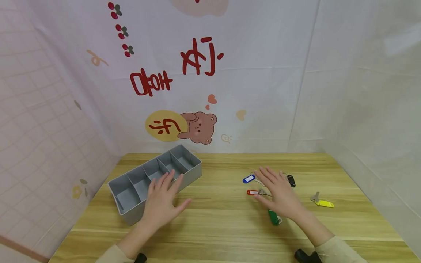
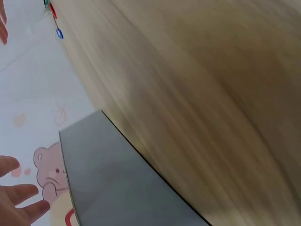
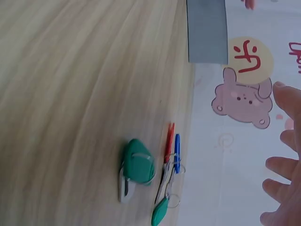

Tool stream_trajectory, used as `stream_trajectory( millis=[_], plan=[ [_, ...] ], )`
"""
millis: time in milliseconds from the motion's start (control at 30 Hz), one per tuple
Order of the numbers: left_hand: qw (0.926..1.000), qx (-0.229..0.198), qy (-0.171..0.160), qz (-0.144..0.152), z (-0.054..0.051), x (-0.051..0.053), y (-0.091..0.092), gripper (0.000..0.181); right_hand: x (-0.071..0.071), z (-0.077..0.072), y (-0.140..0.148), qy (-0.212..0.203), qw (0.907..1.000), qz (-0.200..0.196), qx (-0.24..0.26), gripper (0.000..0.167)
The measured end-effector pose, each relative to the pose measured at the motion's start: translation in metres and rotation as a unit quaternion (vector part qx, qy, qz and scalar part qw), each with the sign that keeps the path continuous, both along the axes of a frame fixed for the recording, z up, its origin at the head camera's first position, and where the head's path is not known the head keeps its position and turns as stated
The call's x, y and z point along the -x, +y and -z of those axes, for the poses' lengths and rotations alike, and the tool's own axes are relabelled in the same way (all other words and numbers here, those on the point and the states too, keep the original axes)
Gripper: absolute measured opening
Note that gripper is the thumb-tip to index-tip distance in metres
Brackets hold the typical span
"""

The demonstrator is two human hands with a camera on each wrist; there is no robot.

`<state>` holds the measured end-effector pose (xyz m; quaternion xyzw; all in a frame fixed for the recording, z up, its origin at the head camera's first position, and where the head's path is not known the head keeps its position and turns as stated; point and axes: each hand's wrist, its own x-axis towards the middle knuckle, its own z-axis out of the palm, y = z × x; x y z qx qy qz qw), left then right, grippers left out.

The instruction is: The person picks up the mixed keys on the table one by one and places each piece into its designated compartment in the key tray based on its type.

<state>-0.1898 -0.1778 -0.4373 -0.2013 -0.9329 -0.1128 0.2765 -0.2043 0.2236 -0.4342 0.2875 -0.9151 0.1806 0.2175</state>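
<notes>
My left hand [image 1: 162,206] is held in the air by the near side of a grey divided box [image 1: 192,174], fingers spread and holding nothing. On the right, my right hand [image 1: 279,193] hovers above several keys with coloured tags, its fingers extended. Around it lie a blue key tag [image 1: 249,179], a red key tag [image 1: 252,192], a black key tag [image 1: 291,180] and a green key tag [image 1: 273,217]. Farther right is a key with a yellow tag [image 1: 325,204]. In the right wrist view, a second green tag [image 3: 160,212] shows; the hand covers that spot in the head view.
The box stands at an angle on the left of the wooden table [image 1: 210,226], its several compartments facing up. A white printed cloth [image 1: 263,91] hangs behind the table, with more cloth at both sides.
</notes>
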Motion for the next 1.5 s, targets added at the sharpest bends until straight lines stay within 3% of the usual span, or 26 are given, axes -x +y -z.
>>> stream_trajectory(
  millis=[167, 367, 500, 733, 967, 1133, 1333, 1500],
  plan=[
    [0.9998, -0.001, 0.019, -0.005, 0.000, 0.000, -0.016, 0.075, 0.003, 0.004, 0.008, 0.018, 0.9998, 0.002, 0.006, 0.072],
    [0.9976, -0.017, 0.067, 0.001, -0.002, 0.000, -0.035, 0.069, 0.007, 0.008, 0.019, 0.037, 0.9991, -0.008, 0.017, 0.072],
    [0.9969, -0.033, 0.071, -0.005, -0.004, 0.000, -0.046, 0.068, 0.009, 0.009, 0.027, 0.047, 0.9986, -0.013, 0.021, 0.071],
    [0.9964, -0.071, 0.039, -0.024, -0.013, -0.007, -0.061, 0.066, 0.009, 0.010, 0.042, 0.058, 0.9980, -0.016, 0.020, 0.070],
    [0.9911, -0.122, -0.001, -0.053, -0.022, -0.015, -0.073, 0.062, 0.008, 0.010, 0.057, 0.055, 0.9978, -0.013, 0.035, 0.072],
    [0.9837, -0.160, -0.048, -0.068, -0.028, -0.016, -0.085, 0.064, 0.007, 0.007, 0.068, 0.045, 0.9980, -0.005, 0.045, 0.071],
    [0.9706, -0.204, -0.100, -0.081, -0.034, -0.019, -0.096, 0.065, 0.005, 0.004, 0.082, 0.003, 0.9981, 0.024, 0.057, 0.066],
    [0.9595, -0.240, -0.114, -0.095, -0.036, -0.022, -0.104, 0.062, 0.004, 0.005, 0.094, -0.032, 0.9961, 0.047, 0.068, 0.064]
  ],
)
